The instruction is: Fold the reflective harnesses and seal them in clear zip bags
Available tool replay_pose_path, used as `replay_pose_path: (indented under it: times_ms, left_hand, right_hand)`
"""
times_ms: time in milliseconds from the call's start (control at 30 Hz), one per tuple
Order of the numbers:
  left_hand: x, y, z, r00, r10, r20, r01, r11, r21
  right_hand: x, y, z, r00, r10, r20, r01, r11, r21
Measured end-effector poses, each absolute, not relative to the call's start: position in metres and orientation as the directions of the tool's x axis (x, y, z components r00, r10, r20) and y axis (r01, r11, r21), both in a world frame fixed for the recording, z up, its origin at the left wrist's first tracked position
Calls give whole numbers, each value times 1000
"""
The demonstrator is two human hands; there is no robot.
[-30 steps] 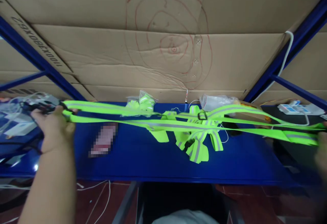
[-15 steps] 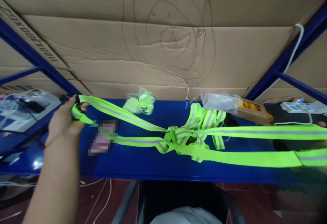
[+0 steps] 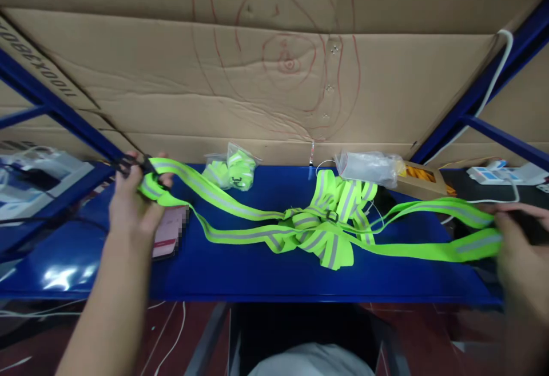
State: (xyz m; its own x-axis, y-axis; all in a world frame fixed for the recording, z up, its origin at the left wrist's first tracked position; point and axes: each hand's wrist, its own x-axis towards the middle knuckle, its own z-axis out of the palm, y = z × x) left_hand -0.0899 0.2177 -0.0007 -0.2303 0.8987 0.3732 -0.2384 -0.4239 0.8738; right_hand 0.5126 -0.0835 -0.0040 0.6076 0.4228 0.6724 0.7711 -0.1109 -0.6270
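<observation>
A neon-yellow reflective strap with a grey stripe runs between my two hands, its middle bunched in loops on the blue table. My left hand is closed on its left end, where a black buckle shows at the fingers. At the right edge my right hand, partly smeared by motion, grips the other end near a dark piece I cannot make out. A small black slider sits on the bunched strap. Partly behind my left wrist lies a pink phone-like object.
Two clear bags with folded neon straps lie at the back of the table. Right of them are a clear plastic bag and an open cardboard box with orange contents. Power strips flank both sides. A cardboard panel stands behind.
My right hand has come inward from the right edge, and the strap on that side now hangs slacker. My left hand has shifted slightly right, still holding its end.
</observation>
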Motion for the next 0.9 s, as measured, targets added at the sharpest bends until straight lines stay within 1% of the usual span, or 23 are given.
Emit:
replay_pose_path:
  times_ms: [33,67,100,133,200,233,267,300,367,533,633,700,767,833,900]
  left_hand:
    - [-80,215,-7,-158,917,366,-221,-394,892]
    - [-67,212,-15,-80,932,355,-188,-363,913]
    - [-53,208,-23,-3,918,396,-94,-394,914]
    - [-38,204,-32,131,893,432,32,-439,898]
    - [-7,194,-49,272,855,441,109,-482,869]
    - [6,189,-57,386,820,423,166,-513,842]
    - [18,184,-64,488,775,402,219,-555,802]
    - [28,180,-69,554,739,383,243,-583,775]
    - [38,174,-76,645,681,346,278,-631,724]
    - [31,170,-75,717,632,293,341,-685,643]
    - [23,168,-72,756,596,271,380,-737,559]
    - [22,164,-69,745,595,302,388,-754,531]
    - [22,160,-65,693,621,367,390,-750,534]
    - [22,154,-61,639,647,416,391,-739,548]
    - [21,149,-59,630,658,412,395,-728,560]
  right_hand:
    - [501,-78,-8,546,515,661,803,-95,-589]
    - [488,-70,-12,438,658,612,840,-59,-539]
    - [474,-61,-18,293,785,545,880,1,-475]
    - [461,-52,-24,131,861,491,916,85,-392]
    - [435,-31,-36,-111,906,409,953,214,-215]
    - [424,-21,-42,-195,916,351,956,258,-141]
    - [415,-13,-48,-239,921,308,957,277,-85]
    - [408,-6,-52,-253,926,279,960,276,-44]
    - [400,2,-58,-254,935,248,964,265,-10]
    - [402,-8,-58,-259,934,245,956,284,-73]
    - [400,-26,-54,-249,918,309,955,286,-81]
    - [397,-37,-49,-246,891,381,953,294,-73]
    - [390,-48,-44,-271,870,413,941,329,-75]
    - [382,-56,-42,-306,873,380,930,359,-78]
    - [375,-60,-43,-325,887,329,930,363,-61]
